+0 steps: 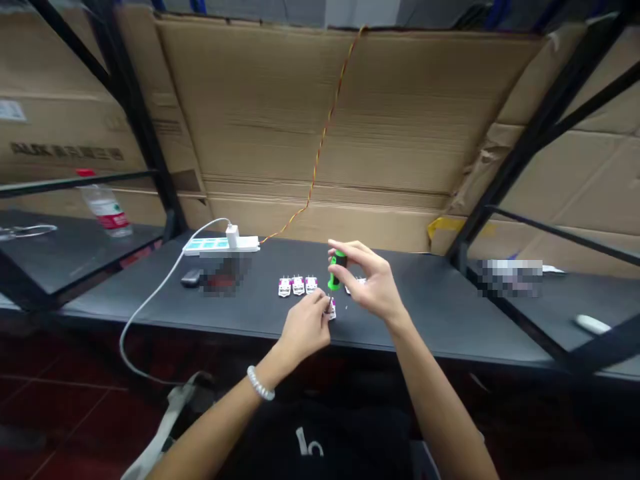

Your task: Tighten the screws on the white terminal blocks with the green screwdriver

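My right hand (369, 279) grips a green and black screwdriver (334, 283), held upright with its tip pointing down. Under that tip is a small white and purple plug-like part (333, 309). My left hand (309, 321) pinches this part near the table's front edge, its fingers partly covering it. Just beyond the left hand, several similar white and purple parts (298, 286) stand in a row. Another white part (350, 288) is half hidden behind my right hand.
A white power strip (223, 245) with a plugged-in charger (233, 235) lies at the back left, its cable looping off the front edge. Near it is a small black object (191, 278). Black metal frame bars (520, 160) flank the table (425, 307). A water bottle (107, 208) stands left.
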### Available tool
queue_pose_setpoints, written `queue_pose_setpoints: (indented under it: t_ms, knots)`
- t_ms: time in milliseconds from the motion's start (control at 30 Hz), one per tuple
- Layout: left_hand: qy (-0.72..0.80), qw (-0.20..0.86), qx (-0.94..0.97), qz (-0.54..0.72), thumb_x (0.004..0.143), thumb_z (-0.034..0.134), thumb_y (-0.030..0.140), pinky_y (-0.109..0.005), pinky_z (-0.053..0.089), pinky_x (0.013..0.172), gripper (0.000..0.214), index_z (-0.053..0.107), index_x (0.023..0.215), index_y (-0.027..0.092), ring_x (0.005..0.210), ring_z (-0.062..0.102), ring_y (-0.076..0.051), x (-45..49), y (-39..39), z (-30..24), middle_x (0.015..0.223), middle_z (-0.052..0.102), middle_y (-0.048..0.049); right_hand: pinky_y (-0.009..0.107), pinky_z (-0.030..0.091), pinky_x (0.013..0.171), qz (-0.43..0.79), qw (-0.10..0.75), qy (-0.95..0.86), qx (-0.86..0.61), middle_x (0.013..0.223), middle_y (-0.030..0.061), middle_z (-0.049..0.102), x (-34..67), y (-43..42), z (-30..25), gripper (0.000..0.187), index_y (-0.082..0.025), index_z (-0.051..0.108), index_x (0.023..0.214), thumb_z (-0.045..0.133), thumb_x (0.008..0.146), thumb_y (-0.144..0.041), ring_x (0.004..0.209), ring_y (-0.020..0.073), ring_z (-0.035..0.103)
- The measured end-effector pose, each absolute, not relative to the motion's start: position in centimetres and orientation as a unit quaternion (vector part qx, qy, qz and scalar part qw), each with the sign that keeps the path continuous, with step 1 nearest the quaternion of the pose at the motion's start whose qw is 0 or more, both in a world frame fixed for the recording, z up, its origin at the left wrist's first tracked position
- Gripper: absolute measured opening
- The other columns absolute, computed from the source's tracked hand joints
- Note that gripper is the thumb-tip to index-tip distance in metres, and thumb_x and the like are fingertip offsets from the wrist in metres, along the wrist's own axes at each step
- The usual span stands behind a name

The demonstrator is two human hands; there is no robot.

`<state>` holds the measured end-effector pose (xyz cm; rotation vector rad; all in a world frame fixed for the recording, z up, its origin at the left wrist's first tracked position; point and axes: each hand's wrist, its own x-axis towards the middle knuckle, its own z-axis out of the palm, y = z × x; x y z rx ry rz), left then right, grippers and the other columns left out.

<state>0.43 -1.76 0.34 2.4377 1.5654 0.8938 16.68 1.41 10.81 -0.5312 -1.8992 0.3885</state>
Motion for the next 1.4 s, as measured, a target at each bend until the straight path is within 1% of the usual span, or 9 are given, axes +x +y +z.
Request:
queue_pose_setpoints:
  t_ms: [100, 267, 433, 633, 800, 1000, 1133, 1233, 1400]
  knots:
    - [0.515, 0.056, 0.802, 0.298, 0.092, 0.056, 0.008, -0.034, 0.056, 0.085, 0.016, 0.062, 0.096, 0.022, 0.101, 0.067, -0.024, 0.4, -1.8, 0.5, 0.111, 0.066, -0.0067, 0.036, 0.06, 0.079, 0.097, 0.547, -0.79, -0.262, 0.106, 0.0069, 0.07, 16.8, 1.5, 10.8, 0.038, -0.028, 0.078, 0.13, 0.08, 0.093, -0.034, 0.09, 0.0206, 0.066]
    - [0.518, 0.064, 0.801, 0.295, 0.093, 0.056, 0.009, -0.034, 0.056, 0.087, 0.015, 0.063, 0.096, 0.022, 0.101, 0.067, -0.023, 0.5, -1.8, 0.6, 0.111, 0.066, -0.0066, 0.042, 0.06, 0.099, 0.139, 0.495, -0.828, -0.223, 0.127, 0.0098, 0.071, 17.4, 1.3, 11.2, 0.047, -0.031, 0.062, 0.152, 0.056, 0.105, -0.027, 0.113, 0.0237, 0.07]
    - [0.518, 0.069, 0.797, 0.304, 0.091, 0.057, 0.008, -0.033, 0.056, 0.087, 0.016, 0.062, 0.095, 0.022, 0.101, 0.066, -0.022, 0.5, -1.7, 0.4, 0.111, 0.066, -0.0059, 0.036, 0.061, 0.075, 0.027, 0.526, -0.806, -0.271, 0.089, 0.0028, 0.063, 17.4, 1.2, 11.3, 0.041, -0.028, 0.079, 0.127, 0.085, 0.089, -0.041, 0.075, 0.0181, 0.061]
    - [0.528, 0.07, 0.793, 0.297, 0.091, 0.058, 0.008, -0.031, 0.055, 0.089, 0.016, 0.062, 0.095, 0.022, 0.102, 0.067, -0.022, 0.6, -1.8, 0.6, 0.111, 0.066, -0.0059, 0.042, 0.062, 0.098, 0.156, 0.501, -0.82, -0.231, 0.137, 0.0107, 0.069, 17.1, 1.4, 10.8, 0.049, -0.032, 0.059, 0.154, 0.058, 0.105, -0.03, 0.117, 0.0247, 0.07]
    - [0.529, 0.07, 0.79, 0.304, 0.09, 0.058, 0.008, -0.032, 0.055, 0.082, 0.015, 0.062, 0.093, 0.022, 0.099, 0.067, -0.023, 0.8, -1.9, 0.7, 0.109, 0.066, -0.0055, 0.036, 0.061, 0.076, 0.095, 0.55, -0.785, -0.268, 0.103, 0.0064, 0.069, 17.2, 1.7, 10.8, 0.033, -0.028, 0.08, 0.123, 0.081, 0.092, -0.035, 0.085, 0.0197, 0.065]
    - [0.514, 0.085, 0.786, 0.333, 0.088, 0.059, 0.006, -0.035, 0.057, 0.088, 0.016, 0.062, 0.089, 0.022, 0.097, 0.066, -0.023, 0.8, -1.6, 0.4, 0.105, 0.065, -0.0064, 0.047, 0.057, 0.106, 0.191, 0.489, -0.823, -0.218, 0.142, 0.0116, 0.066, 18.0, 1.3, 11.1, 0.049, -0.031, 0.06, 0.154, 0.056, 0.105, -0.025, 0.128, 0.0259, 0.066]
    - [0.481, 0.102, 0.786, 0.375, 0.086, 0.061, 0.004, -0.04, 0.055, 0.103, 0.016, 0.062, 0.086, 0.021, 0.113, 0.065, -0.026, 0.7, -1.2, 0.1, 0.12, 0.065, -0.0097, 0.039, 0.062, 0.089, 0.175, 0.493, -0.816, -0.248, 0.118, 0.0081, 0.073, 18.1, 1.4, 11.3, 0.042, -0.03, 0.07, 0.143, 0.068, 0.101, -0.029, 0.103, 0.0224, 0.071]
    - [0.475, 0.126, 0.785, 0.377, 0.087, 0.059, 0.003, -0.038, 0.056, 0.099, 0.018, 0.06, 0.086, 0.021, 0.106, 0.066, -0.024, 0.7, -1.1, 0.1, 0.112, 0.067, -0.0076, 0.037, 0.061, 0.082, 0.116, 0.502, -0.817, -0.259, 0.106, 0.0063, 0.071, 18.1, 1.3, 11.4, 0.04, -0.028, 0.074, 0.136, 0.075, 0.096, -0.031, 0.088, 0.0197, 0.066]
    - [0.484, 0.121, 0.786, 0.364, 0.088, 0.058, 0.004, -0.037, 0.056, 0.094, 0.018, 0.061, 0.088, 0.021, 0.1, 0.067, -0.024, 0.8, -1.3, 0.2, 0.103, 0.069, -0.0063, 0.043, 0.059, 0.102, 0.159, 0.472, -0.836, -0.229, 0.14, 0.0113, 0.067, 18.3, 1.0, 11.4, 0.053, -0.031, 0.056, 0.157, 0.056, 0.105, -0.025, 0.127, 0.0263, 0.066]
